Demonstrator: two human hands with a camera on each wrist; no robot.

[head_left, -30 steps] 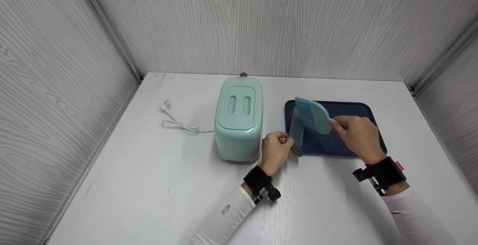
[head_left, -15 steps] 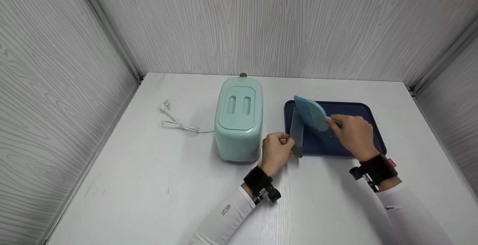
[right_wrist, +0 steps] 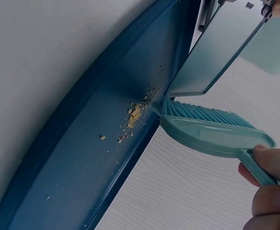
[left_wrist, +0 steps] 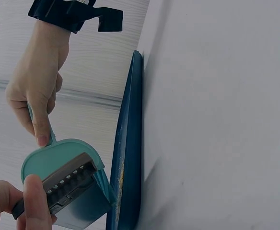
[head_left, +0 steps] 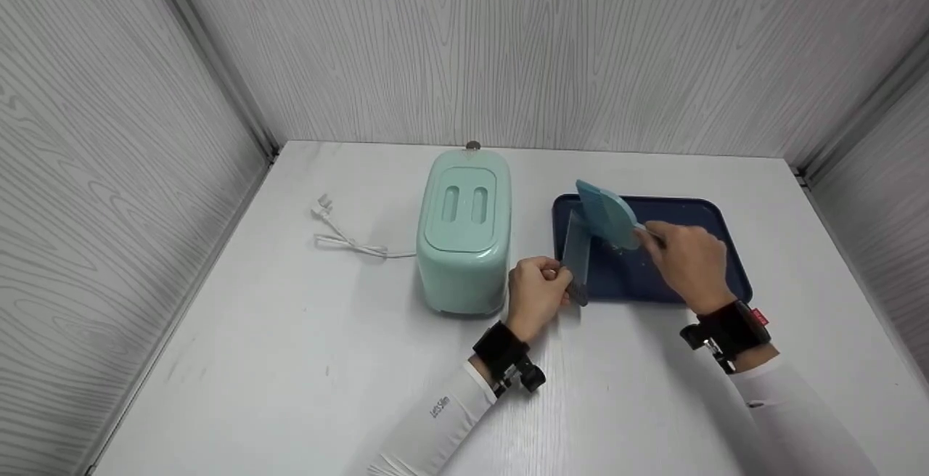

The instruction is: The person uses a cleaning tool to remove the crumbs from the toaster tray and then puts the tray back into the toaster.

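Observation:
My left hand pinches the dark end of a narrow, flat crumb tray, which stands tilted over the left part of a navy blue serving tray. My right hand grips the handle of a small teal brush. In the right wrist view the bristles lie against the lower end of the crumb tray. Yellowish crumbs are scattered on the serving tray below. The left wrist view shows the crumb tray's dark slotted end between thumb and fingers.
A mint green toaster with a lid on top stands just left of my left hand. Its white cord and plug lie on the white table to the left. Wood-grain panels rise at the back and sides.
The right hand has shifted slightly left, and the brush head has moved a little up, tilting along the crumb tray. The left hand and crumb tray have stayed about where they were.

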